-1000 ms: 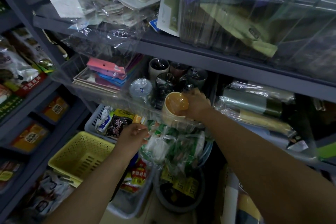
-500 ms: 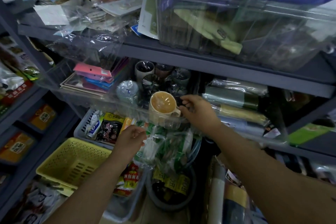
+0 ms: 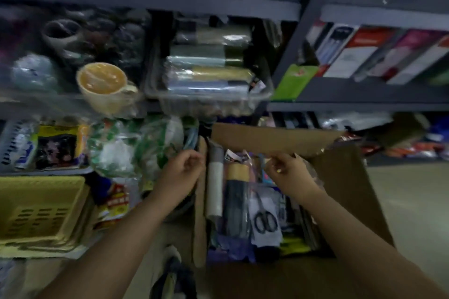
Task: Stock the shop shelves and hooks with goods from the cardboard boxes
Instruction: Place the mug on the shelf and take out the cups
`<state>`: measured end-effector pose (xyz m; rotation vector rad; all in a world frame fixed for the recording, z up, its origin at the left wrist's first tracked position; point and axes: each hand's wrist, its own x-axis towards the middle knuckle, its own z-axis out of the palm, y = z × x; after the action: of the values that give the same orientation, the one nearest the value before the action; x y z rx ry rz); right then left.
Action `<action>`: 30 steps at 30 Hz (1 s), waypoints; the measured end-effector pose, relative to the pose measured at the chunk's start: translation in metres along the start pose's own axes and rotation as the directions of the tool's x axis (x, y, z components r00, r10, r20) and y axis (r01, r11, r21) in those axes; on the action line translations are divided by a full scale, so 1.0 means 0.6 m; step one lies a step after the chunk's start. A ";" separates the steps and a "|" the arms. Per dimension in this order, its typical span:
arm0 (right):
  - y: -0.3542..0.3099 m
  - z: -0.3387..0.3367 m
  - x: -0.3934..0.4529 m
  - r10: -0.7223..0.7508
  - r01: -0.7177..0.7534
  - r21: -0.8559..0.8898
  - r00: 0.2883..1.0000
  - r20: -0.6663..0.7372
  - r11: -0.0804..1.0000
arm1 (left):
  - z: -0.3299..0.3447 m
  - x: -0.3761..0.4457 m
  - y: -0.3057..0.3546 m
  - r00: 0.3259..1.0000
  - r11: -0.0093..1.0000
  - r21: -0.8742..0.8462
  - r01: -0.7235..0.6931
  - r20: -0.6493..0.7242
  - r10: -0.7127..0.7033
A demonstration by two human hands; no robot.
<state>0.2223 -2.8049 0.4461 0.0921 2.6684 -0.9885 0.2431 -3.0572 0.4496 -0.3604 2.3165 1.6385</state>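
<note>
Both hands over the open cardboard box [image 3: 340,189], between items. Our left hand [image 3: 181,172] hangs at the box's left wall, fingers loosely curled, nothing visibly held. Our right hand [image 3: 288,172] sits just under the raised flap [image 3: 274,139], fingers bent together; frame too blurred to tell whether they pinch anything. Yellow cup [image 3: 104,87] stands on the shelf [image 3: 150,8] level above, wrapped. Box holds rolls, bagged scissors [image 3: 265,222], mixed packets. We judge the step as picking the next item: it calls for choosing 1 piece and closing fingers on it
</note>
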 end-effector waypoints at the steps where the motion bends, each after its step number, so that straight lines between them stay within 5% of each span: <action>1: 0.031 -0.002 -0.013 0.075 -0.075 -0.002 0.996 0.047 0.997 | 0.029 -0.006 -0.003 0.999 1.000 0.028 -0.008 0.038 0.007; 7: 0.162 0.026 -0.072 0.305 -0.289 -0.102 0.930 0.205 0.952 | 0.160 -0.028 -0.051 0.983 0.982 0.183 0.041 0.167 -0.072; 16: 0.167 0.119 -0.055 0.272 -0.284 -0.019 0.894 0.357 0.959 | 0.193 -0.038 -0.094 0.993 0.946 0.304 0.110 -0.003 -0.115; 30: 0.132 0.221 0.043 0.393 -0.437 0.066 0.856 0.335 0.897 | 0.173 -0.029 -0.163 0.965 0.937 0.282 0.205 -0.218 -0.146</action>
<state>0.2436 -2.8316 0.2932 0.4812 2.1572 -0.9489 0.3032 -2.9903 0.3376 -0.6622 2.5422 1.1871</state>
